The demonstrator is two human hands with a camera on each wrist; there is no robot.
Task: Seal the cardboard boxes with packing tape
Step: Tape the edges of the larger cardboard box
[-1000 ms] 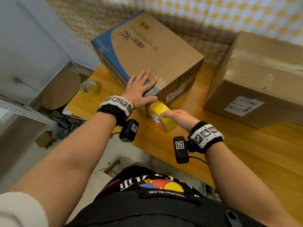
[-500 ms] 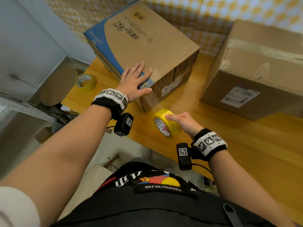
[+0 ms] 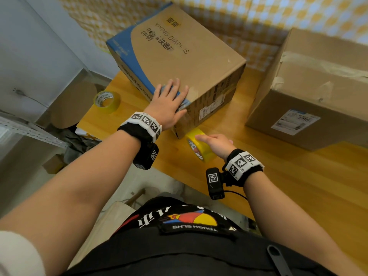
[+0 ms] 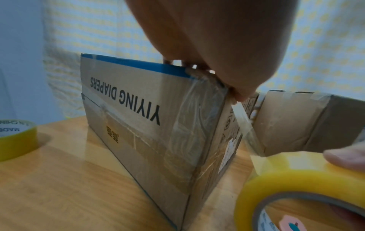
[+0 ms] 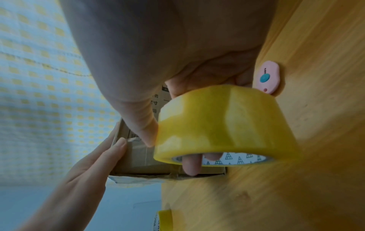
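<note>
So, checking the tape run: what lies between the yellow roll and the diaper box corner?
A pulled strip of clear tape spans from roll to box, seen in left wrist view.

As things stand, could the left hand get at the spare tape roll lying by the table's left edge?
Probably yes: the spare tape roll lies unobstructed left of the diaper box, but the left hand is pressing tape onto the box corner and must let go.

Yellow tape roll (image 3: pixel 201 145) beside printed box (image 3: pixel 179 62)

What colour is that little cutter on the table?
The cutter is pink with a teal button, clearest in the right wrist view.
</note>
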